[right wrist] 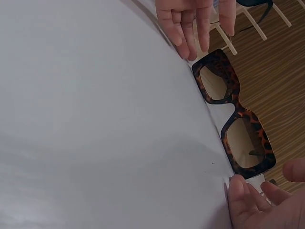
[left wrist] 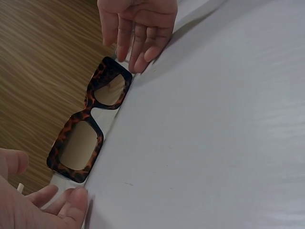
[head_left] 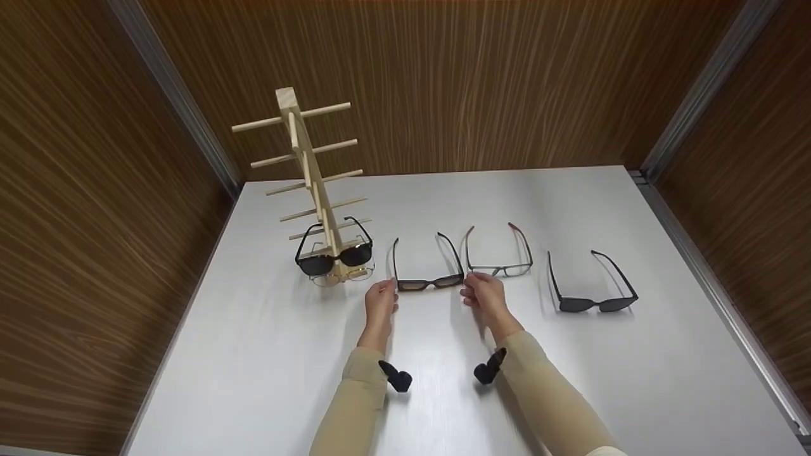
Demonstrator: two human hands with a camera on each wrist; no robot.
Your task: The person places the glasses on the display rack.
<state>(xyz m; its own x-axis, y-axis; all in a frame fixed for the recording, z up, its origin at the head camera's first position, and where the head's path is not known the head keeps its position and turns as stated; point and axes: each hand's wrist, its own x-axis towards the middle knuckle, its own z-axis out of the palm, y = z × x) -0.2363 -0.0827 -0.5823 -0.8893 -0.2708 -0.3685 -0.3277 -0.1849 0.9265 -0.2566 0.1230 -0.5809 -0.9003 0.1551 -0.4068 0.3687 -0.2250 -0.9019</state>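
Note:
A pair of tortoiseshell sunglasses (head_left: 431, 283) with brown tinted lenses lies on the white table, its temples unfolded and pointing away from me. My left hand (head_left: 380, 305) is at the left end of the front frame. At the opposite end is my right hand (head_left: 488, 297), close to the hinge corner. Both wrist views show the fingers loosely extended and each thumb apart from them, around the ends of the sunglasses (left wrist: 87, 113). Whether the fingertips touch the frame is hard to tell. Clear-lensed eyeglasses (head_left: 500, 270) with reddish temple tips lie just beyond my right hand.
On the left stands a wooden display rack (head_left: 310, 166) with several pegs. Black sunglasses (head_left: 356, 255) hang low on it, above thin metal-rimmed glasses (head_left: 324, 281). More dark sunglasses (head_left: 593, 305) lie at the right. Wood-grain panels (head_left: 443, 82) enclose the table (head_left: 253, 373).

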